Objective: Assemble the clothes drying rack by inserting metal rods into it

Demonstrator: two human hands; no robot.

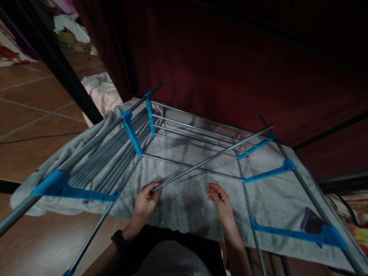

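Observation:
My left hand (pixel 145 202) is closed around the near end of a thin grey metal rod (pixel 212 157). From there the rod slants up and away to the right, crossing over the rack's bars. To the right, my right hand (pixel 220 199) hovers with its fingers bent and loosely together; whether anything is between them cannot be made out. Around both hands stands a partly built metal rack with grey tubes and blue plastic brackets (pixel 133 132). Several thin crossbars (pixel 192 165) join its left and right sides at the back.
The rack rests on a grey towel-like cloth (pixel 184 203). Several loose grey rods (pixel 109 161) lie side by side at the left. A dark phone-like object (pixel 313 222) lies at the right behind a blue bracket. Dark red fabric (pixel 218 65) hangs behind, and a tiled floor (pixel 37 99) shows at left.

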